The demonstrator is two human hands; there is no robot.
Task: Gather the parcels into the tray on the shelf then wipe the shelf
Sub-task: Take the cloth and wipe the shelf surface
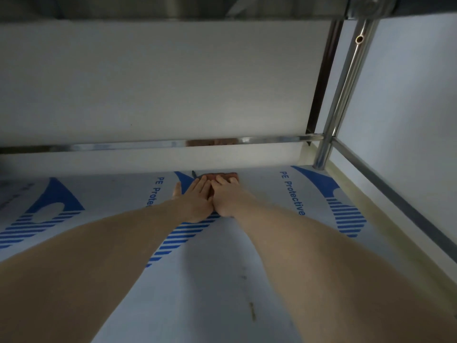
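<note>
Both my arms reach deep across the shelf (259, 243), whose surface carries white film with blue print. At the back edge lies a reddish-brown cloth (226, 175), mostly hidden under my fingers. My left hand (195, 199) lies flat with straight fingers, its fingertips on the cloth's left part. My right hand (226, 196) presses down on the cloth's right part with fingers extended. The two hands touch side by side. No parcels or tray are in view.
A chrome rail (148, 144) runs along the back of the shelf, and a chrome post (346, 90) stands at the back right corner. A white wall lies behind, and an upper shelf (173, 8) hangs overhead. A side rail (395, 189) borders the right edge.
</note>
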